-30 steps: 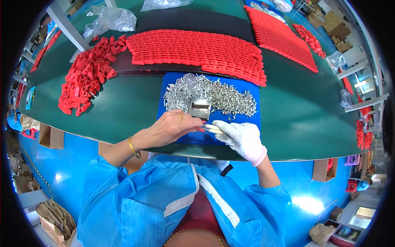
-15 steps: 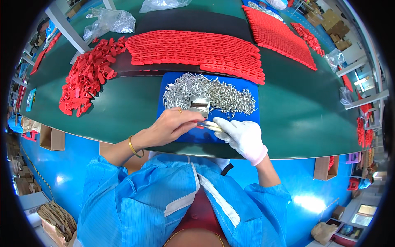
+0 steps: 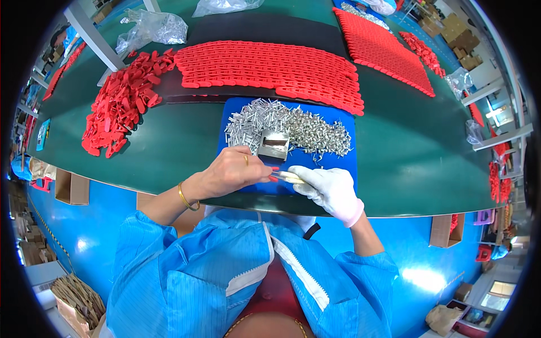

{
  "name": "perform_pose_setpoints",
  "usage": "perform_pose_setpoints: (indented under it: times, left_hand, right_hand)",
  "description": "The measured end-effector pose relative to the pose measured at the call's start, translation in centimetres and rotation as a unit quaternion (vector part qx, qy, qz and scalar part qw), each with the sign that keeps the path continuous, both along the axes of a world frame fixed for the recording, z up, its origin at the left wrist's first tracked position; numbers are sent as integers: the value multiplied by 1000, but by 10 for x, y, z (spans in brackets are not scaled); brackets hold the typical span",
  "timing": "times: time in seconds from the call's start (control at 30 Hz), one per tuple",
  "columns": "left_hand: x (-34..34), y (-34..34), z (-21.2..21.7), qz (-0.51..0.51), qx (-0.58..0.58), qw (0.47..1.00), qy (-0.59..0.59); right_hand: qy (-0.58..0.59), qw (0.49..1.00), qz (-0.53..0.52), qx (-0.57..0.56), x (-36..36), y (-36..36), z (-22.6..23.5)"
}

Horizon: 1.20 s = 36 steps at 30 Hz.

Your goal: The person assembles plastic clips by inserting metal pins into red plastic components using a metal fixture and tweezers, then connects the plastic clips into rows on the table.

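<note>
Closed over the near part of the blue mat (image 3: 348, 163), my bare left hand (image 3: 232, 172) pinches a small red plastic piece (image 3: 275, 168), mostly hidden by the fingers. My white-gloved right hand (image 3: 331, 191) is closed around a cream-handled tool (image 3: 291, 178); its metal tip meets the red piece, and its exact kind does not show. Just beyond the left fingers stands a shiny metal block (image 3: 274, 145) with a slot. Behind it lie a heap of silver pins (image 3: 251, 121) and, to the right, a heap of shorter silver fasteners (image 3: 324, 135).
Loose red plastic pieces (image 3: 121, 104) are heaped at the left. Rows of linked red pieces (image 3: 265, 67) lie on a black sheet (image 3: 270, 28) beyond the mat. Another red panel (image 3: 383, 50) is at the far right. Clear plastic bags (image 3: 152, 28) lie at the back of the green table (image 3: 406, 152).
My left hand has turned slightly, its fingers curling more over the red piece. The right hand and tool have shifted a little nearer; the view moved slightly.
</note>
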State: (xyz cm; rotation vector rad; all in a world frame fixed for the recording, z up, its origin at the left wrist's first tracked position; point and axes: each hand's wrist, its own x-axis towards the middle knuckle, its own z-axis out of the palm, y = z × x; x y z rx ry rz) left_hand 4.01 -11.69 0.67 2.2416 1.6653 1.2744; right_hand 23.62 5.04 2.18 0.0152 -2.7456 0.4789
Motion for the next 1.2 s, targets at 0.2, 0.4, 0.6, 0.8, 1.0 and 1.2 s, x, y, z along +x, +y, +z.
perform_pose_setpoints:
  times: [0.2,0.4,0.6,0.8,1.0,1.2]
  left_hand:
    - [-3,0,35,-3,-350,899,-262]
    - [10,-12,29,37,-351,918,-181]
    - [20,-20,27,16,-223,968,-112]
    - [-4,-56,24,123,-186,968,-119]
    - [-33,-61,13,104,-157,775,-603]
    - [-6,-35,-9,-167,-171,626,-743]
  right_hand:
    - [24,978,-38,206,2,-12,14]
    - [39,961,-50,268,7,-20,18]
    - [50,961,-26,271,15,-18,20]
    - [-7,958,20,287,56,-1,50]
    - [94,938,-314,-115,77,36,28]
    - [30,938,-221,-266,19,-4,-25]
